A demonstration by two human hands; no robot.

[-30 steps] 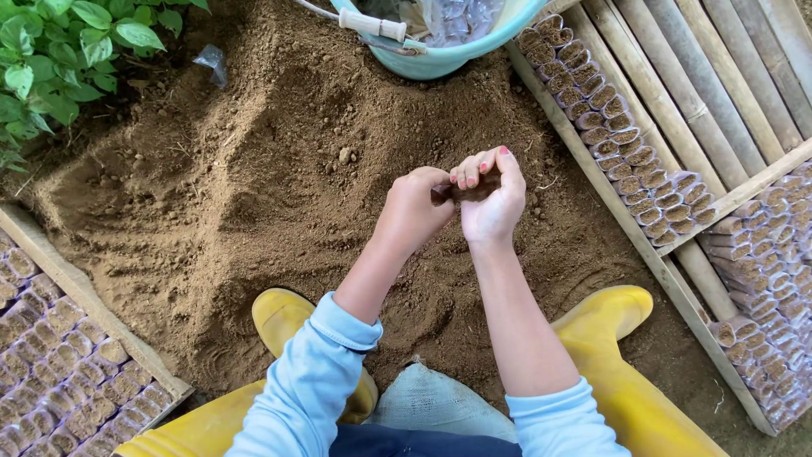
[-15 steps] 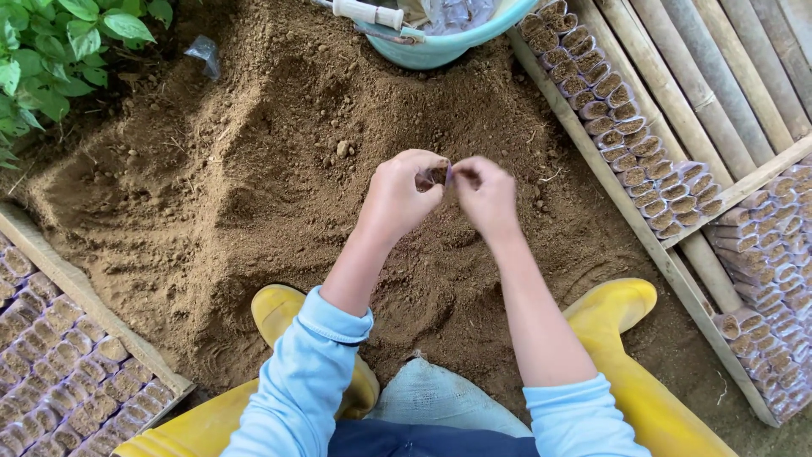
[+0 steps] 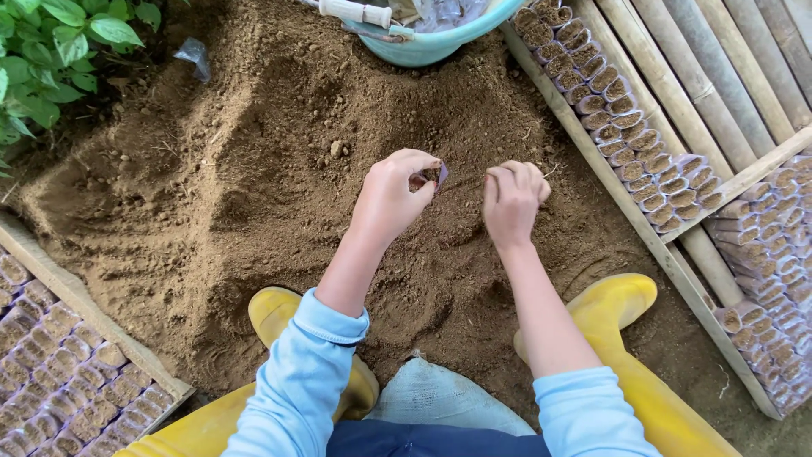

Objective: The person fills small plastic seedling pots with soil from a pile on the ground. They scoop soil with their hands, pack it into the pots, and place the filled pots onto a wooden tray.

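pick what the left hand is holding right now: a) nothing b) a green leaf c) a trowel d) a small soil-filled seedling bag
d: the left hand pinches a small soil-filled seedling bag at its fingers, above the soil heap, while the right hand is apart from it, down at the soil.

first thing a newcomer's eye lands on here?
The two bare hands over the soil heap at centre: the left hand pinches a small soil-filled bag, while the right hand is curled beside it, apart. Next come the yellow boots at the bottom, then the rows of filled bags in the bamboo frame at right.
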